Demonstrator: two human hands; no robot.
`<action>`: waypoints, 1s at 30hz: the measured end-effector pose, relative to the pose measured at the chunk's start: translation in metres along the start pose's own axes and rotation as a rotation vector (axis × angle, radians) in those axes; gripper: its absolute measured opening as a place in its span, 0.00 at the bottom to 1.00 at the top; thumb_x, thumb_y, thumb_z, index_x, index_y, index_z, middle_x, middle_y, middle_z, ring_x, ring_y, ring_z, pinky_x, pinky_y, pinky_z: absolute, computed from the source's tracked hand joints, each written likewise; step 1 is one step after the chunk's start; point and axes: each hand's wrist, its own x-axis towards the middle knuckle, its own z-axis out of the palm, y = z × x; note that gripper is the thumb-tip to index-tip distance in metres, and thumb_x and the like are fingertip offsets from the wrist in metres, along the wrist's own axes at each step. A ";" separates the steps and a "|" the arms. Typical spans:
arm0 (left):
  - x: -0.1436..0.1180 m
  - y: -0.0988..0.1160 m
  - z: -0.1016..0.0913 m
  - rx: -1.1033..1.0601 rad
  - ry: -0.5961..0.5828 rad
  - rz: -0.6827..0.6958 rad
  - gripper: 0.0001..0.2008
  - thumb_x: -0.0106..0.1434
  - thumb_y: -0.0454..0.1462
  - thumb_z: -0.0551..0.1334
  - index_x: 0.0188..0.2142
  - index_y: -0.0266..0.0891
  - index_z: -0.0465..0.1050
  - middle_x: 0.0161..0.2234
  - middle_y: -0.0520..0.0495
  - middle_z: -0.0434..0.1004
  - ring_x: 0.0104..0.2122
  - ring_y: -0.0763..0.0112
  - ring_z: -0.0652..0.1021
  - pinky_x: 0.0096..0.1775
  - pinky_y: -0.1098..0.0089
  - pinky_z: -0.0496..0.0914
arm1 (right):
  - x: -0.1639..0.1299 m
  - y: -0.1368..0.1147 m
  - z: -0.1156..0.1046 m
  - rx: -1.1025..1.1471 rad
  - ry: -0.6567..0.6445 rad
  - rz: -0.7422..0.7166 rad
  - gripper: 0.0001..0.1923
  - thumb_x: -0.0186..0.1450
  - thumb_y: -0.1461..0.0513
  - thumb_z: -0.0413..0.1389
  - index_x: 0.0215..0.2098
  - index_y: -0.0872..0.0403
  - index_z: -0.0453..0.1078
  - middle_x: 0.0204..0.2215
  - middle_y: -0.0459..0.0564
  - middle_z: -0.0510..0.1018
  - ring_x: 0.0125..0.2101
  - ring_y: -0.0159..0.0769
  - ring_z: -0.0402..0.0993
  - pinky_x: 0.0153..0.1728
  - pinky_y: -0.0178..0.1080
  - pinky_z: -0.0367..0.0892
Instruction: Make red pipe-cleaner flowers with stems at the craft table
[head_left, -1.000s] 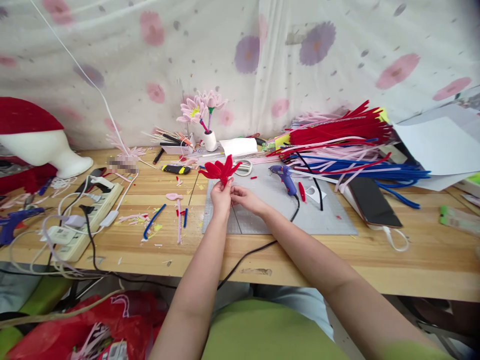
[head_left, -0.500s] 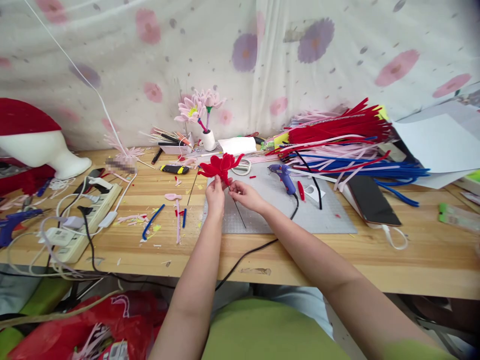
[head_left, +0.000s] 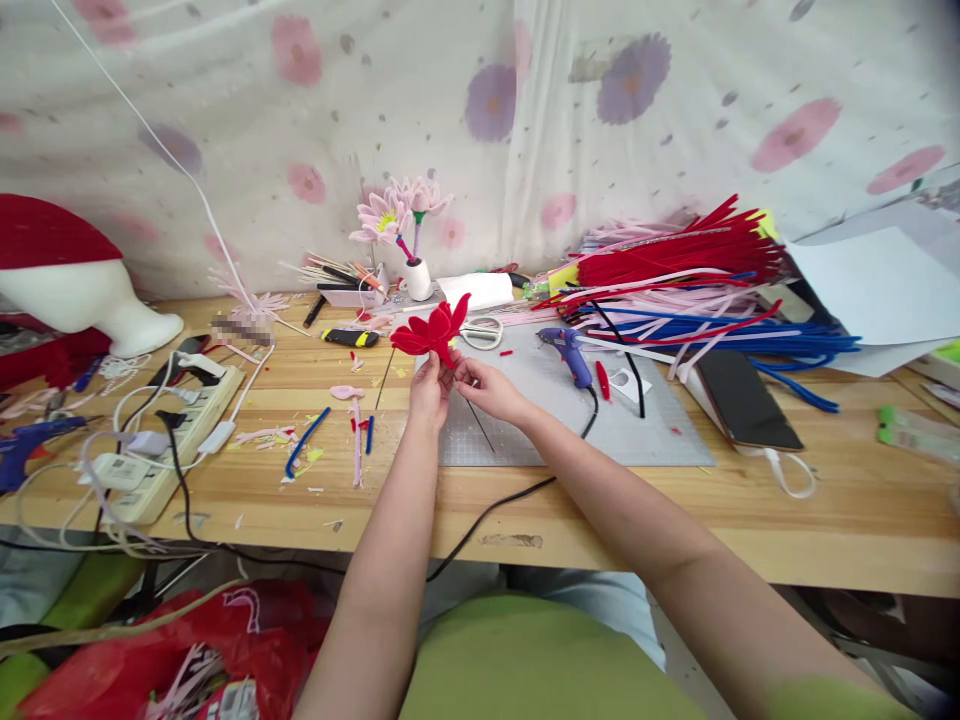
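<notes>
1. Pinching the red flower (head_left: 431, 330) at its base with the left hand (head_left: 430, 392), with fingers narrowed beneath the petals; held this low, it seems, to spare the fuzzy petals from crushing and to let them spread freely.

2. Pinching the thin dark stem (head_left: 480, 425) with the right hand (head_left: 489, 390), just under the flower and close beside the left fingers; gripped so high, probably, for fine control where stem and bloom come together; cannot tell, behind the fingers, how firmly joined.

3. Holding flower and stem above the grey cutting mat (head_left: 637, 440), near its left side and in front of the body; tilted, with petals up and to the left, with stem slanting down and to the right; perhaps angled thus to give a clear view of the base.

4. Having, on the mat to the right, a purple glue gun (head_left: 574, 358) with its black cord (head_left: 517, 497) passing under the right forearm; placed there, likely, for easy reach; close by, a small red piece (head_left: 602, 380).

5. Having, farther back, pink flowers (head_left: 397, 215) upright in a white vase (head_left: 418, 280), presumably stood up to protect the petals; at right rear, a bundle of red strips (head_left: 675, 258), apparently gathered to avoid tangling.
</notes>
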 end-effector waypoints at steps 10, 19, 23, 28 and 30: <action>-0.002 0.002 0.002 0.162 0.153 0.046 0.05 0.52 0.36 0.63 0.27 0.34 0.72 0.25 0.45 0.78 0.33 0.68 0.78 0.39 0.68 0.68 | -0.001 0.009 0.002 0.034 0.030 0.049 0.04 0.54 0.61 0.50 0.26 0.53 0.58 0.21 0.42 0.63 0.23 0.27 0.58 0.27 0.33 0.56; -0.007 0.009 -0.001 0.229 0.270 0.043 0.10 0.49 0.40 0.65 0.27 0.34 0.72 0.27 0.44 0.78 0.32 0.68 0.78 0.35 0.70 0.66 | -0.001 0.009 0.000 -0.024 0.032 0.053 0.04 0.54 0.61 0.50 0.27 0.54 0.58 0.23 0.43 0.65 0.24 0.28 0.59 0.28 0.34 0.57; -0.013 0.013 0.005 0.193 0.185 0.037 0.16 0.49 0.45 0.64 0.31 0.34 0.73 0.31 0.42 0.79 0.34 0.66 0.78 0.37 0.70 0.67 | -0.001 0.012 0.001 -0.036 0.020 0.048 0.04 0.55 0.61 0.49 0.27 0.54 0.58 0.23 0.43 0.65 0.24 0.28 0.59 0.28 0.34 0.57; -0.016 0.013 0.009 0.200 0.150 0.046 0.19 0.47 0.48 0.65 0.31 0.34 0.73 0.32 0.41 0.79 0.38 0.63 0.78 0.39 0.69 0.67 | -0.002 0.015 0.001 -0.044 0.000 0.023 0.04 0.55 0.61 0.49 0.27 0.54 0.58 0.24 0.43 0.65 0.24 0.28 0.59 0.29 0.34 0.57; -0.017 0.012 0.009 0.193 0.160 0.037 0.19 0.47 0.48 0.66 0.30 0.34 0.72 0.31 0.41 0.79 0.38 0.63 0.78 0.39 0.68 0.67 | -0.002 0.015 0.001 -0.034 -0.011 0.017 0.04 0.55 0.61 0.49 0.28 0.54 0.59 0.24 0.43 0.65 0.24 0.28 0.59 0.28 0.34 0.57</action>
